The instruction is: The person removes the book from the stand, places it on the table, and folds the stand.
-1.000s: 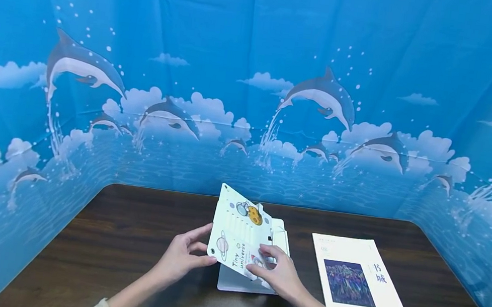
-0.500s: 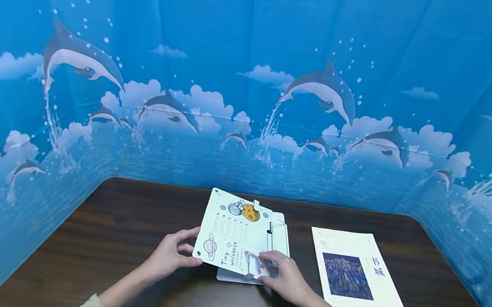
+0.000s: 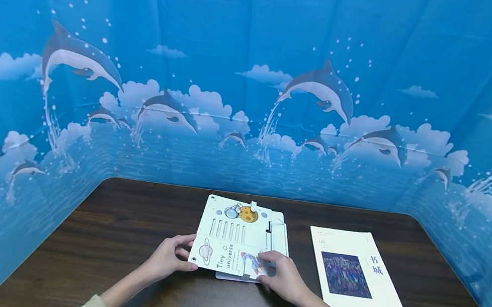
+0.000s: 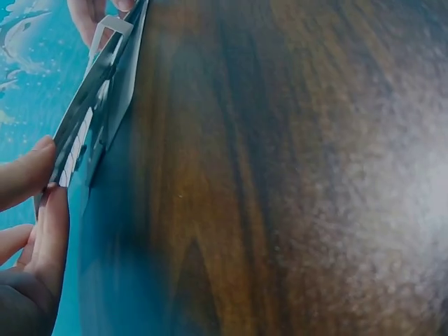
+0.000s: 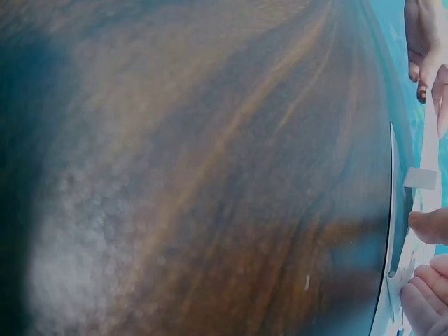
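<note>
A white book stand [image 3: 223, 229] with space drawings and the words "Tiny universe" lies near the middle of the table. Its printed panel is tilted up on the left, above a white base plate [image 3: 281, 233]. My left hand [image 3: 165, 254] pinches the panel's left edge, thumb in front and fingers behind, as the left wrist view also shows. At the lower right of the stand, my right hand [image 3: 285, 279] holds the edge beside a small page clip [image 3: 247, 269]. In the right wrist view, the thumb and curled fingers [image 5: 423, 297] are close to the stand's edge; their exact contact is partly cut off.
To the right lies a white book [image 3: 361, 283] with a dark picture on its cover, apart from the stand. The dark wooden table [image 3: 129, 221] has rounded far corners. A blue dolphin-print curtain [image 3: 219, 69] encloses its back and sides.
The printed panel has swung down to the left, from steep to flatter. My left hand has moved left with its edge. My right hand stays by the lower right corner.
</note>
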A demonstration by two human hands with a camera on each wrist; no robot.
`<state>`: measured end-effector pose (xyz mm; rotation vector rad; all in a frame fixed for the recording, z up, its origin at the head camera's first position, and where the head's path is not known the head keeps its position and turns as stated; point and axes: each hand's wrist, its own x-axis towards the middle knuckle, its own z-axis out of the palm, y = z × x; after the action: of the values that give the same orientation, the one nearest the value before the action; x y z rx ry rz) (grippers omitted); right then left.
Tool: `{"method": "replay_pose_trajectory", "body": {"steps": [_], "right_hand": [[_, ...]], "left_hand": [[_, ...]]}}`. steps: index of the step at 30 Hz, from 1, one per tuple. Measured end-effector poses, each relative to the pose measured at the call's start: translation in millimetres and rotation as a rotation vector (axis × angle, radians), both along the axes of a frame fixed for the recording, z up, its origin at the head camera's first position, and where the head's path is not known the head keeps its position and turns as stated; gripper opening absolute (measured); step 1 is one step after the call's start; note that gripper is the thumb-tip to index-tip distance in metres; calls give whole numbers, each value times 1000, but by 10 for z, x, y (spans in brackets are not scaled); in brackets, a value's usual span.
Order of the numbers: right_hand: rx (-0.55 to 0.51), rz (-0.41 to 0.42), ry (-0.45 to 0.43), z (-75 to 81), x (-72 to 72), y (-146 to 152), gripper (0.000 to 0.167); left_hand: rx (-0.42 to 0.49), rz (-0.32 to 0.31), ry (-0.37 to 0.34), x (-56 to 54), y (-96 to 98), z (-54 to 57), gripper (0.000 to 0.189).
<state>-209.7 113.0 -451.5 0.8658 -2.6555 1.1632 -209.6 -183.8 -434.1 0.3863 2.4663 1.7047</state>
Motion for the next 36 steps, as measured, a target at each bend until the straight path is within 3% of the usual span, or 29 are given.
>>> {"method": "replay_pose_trajectory", "body": {"steps": [10, 19, 29, 32, 36], "right_hand": [[64, -45, 53, 31, 7, -51, 41], [85, -57, 87, 35, 16, -75, 42], [-3, -41, -35, 112, -27, 20, 33], [-41, -84, -58, 168, -81, 93, 30], [-29, -198, -52, 203, -156, 198, 28]], "left_hand": [[-133, 22, 65, 4, -22, -91, 72], [-162, 47, 94, 26, -2, -135, 71], [-166, 55, 97, 59, 8, -172, 71], [-166, 66, 97, 66, 9, -174, 71], [-166, 73, 91, 66, 14, -171, 71]]}}
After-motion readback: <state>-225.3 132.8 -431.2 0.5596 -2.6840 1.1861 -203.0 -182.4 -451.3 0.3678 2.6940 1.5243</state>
